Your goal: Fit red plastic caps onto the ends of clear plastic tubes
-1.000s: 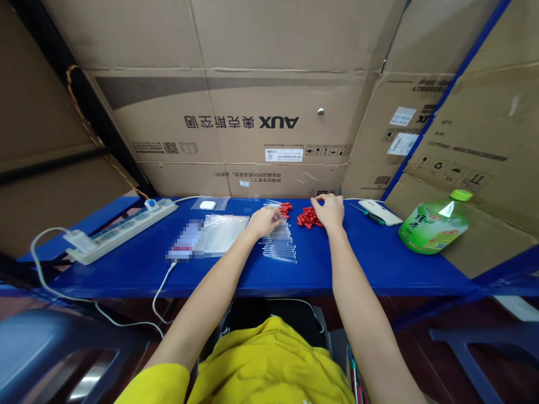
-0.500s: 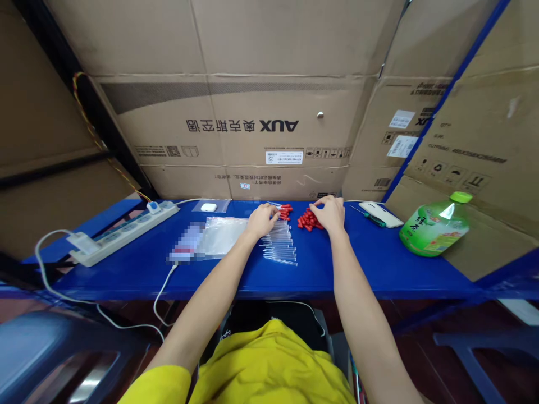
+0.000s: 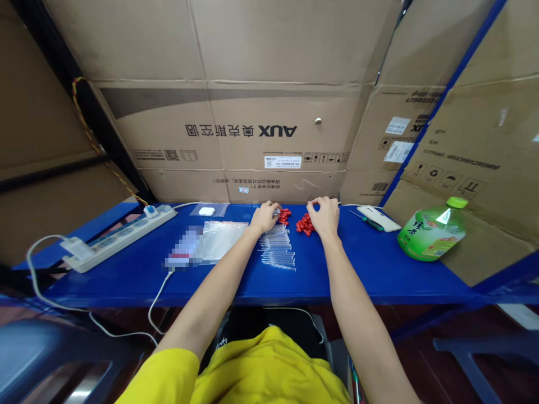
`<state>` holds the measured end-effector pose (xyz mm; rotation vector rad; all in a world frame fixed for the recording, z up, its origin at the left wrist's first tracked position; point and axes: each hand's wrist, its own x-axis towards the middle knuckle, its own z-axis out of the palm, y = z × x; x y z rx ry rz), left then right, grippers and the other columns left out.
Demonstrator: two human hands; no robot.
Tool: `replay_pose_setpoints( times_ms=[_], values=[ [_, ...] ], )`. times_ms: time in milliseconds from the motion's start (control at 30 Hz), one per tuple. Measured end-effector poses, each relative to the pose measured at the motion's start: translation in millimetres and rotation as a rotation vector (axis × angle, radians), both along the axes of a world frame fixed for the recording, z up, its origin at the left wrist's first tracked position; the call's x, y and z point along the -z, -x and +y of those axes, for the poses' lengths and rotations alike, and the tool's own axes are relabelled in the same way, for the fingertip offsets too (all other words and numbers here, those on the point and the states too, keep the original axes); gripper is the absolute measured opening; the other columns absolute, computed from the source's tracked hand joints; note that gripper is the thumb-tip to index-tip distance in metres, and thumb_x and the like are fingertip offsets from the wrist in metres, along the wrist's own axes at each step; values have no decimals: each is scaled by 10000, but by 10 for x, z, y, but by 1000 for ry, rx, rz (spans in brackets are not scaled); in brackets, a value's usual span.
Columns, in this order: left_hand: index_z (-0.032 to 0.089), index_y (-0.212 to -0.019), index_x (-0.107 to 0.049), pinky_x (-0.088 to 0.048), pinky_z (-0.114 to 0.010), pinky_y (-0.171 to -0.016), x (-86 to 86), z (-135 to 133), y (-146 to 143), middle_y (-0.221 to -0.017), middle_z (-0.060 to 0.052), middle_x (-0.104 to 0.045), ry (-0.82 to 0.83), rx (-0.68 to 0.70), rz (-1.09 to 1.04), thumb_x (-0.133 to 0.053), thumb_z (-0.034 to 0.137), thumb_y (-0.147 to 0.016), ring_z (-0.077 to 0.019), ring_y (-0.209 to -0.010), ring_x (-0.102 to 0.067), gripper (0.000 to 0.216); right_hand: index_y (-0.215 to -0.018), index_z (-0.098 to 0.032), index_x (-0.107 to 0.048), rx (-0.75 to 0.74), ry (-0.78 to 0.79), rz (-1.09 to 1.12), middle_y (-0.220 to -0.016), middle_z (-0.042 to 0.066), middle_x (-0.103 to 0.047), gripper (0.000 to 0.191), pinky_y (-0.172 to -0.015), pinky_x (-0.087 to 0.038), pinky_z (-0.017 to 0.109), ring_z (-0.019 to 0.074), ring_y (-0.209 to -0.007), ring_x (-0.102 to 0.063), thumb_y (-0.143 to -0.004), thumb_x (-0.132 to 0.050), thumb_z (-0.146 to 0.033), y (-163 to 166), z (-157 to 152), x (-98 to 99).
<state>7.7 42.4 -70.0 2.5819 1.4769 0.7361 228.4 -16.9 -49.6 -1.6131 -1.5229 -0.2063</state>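
Note:
My left hand [image 3: 265, 217] is closed at the far end of a row of thin clear plastic tubes [image 3: 278, 252]. A shiny clear tip shows at its fingertips, seemingly a tube, though most of it is hidden. Just right of those fingers lie several red-capped ends [image 3: 284, 215]. My right hand [image 3: 326, 216] has thumb and forefinger pinched together at the right edge of a loose pile of small red caps [image 3: 304, 225]. Whatever is in that pinch is too small or hidden to make out.
Left of the tubes lie clear plastic bags [image 3: 221, 238], a blurred-out phone [image 3: 184, 249] on a cable, a white earbud case [image 3: 206, 211] and a power strip [image 3: 126, 235]. A screwdriver [image 3: 373, 223], a white slab [image 3: 381, 217] and a green bottle [image 3: 433, 233] are on the right.
The view has tilted slightly. My right hand stays pinched, drawn a little back from over the red pile. My left hand remains closed by the tubes, with a clear tip now showing at its fingers.

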Motion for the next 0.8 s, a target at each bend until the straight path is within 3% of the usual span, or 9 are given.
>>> replay_pose_setpoints(
  times_ms=[133, 300, 467, 633, 800],
  values=[
    [229, -1319, -628, -466, -384, -1035, -11, 84, -81, -1312, -103, -606, -21, -44, -27, -512, 206, -958, -255, -1210, -569, 380, -874, -213, -714, -75, -50, -67, -987, 97, -710, 265, -896, -364, 371, 268, -1037, -494, -972, -511, -352, 171, -50, -24],
    [231, -1220, -691, -473, -407, -980, 52, 131, -134, -1233, -103, -639, -1, -41, 40, -530, 274, -971, -277, -1154, -567, 300, -865, -223, -697, -123, -49, -117, -973, 83, -709, 275, -869, -350, 367, 264, -1023, -495, -994, -491, -351, 290, -71, -8],
    [209, -1094, -685, -468, -391, -951, 61, 98, -156, -1213, -104, -635, -23, -19, 0, -570, 217, -937, -269, -1139, -562, 195, -848, -223, -685, -126, -69, -113, -950, 83, -706, 287, -861, -351, 371, 268, -1003, -494, -1000, -477, -349, 294, -45, 29],
    [191, -1085, -631, -464, -410, -928, -59, 43, -156, -1082, -92, -681, -111, 71, -79, -574, 155, -907, -270, -1046, -586, 190, -848, -231, -666, -167, -84, -107, -933, 70, -710, 239, -881, -370, 371, 261, -982, -510, -990, -498, -324, 326, -61, 31],
    [197, -1286, -566, -489, -353, -929, -308, -96, -121, -1117, -96, -641, -280, 269, -410, -477, 158, -967, -208, -1020, -609, 334, -1065, -222, -649, -281, -125, -54, -1017, 78, -720, 228, -900, -402, 347, 248, -992, -565, -1012, -455, -331, 410, -117, -2]
  ],
)
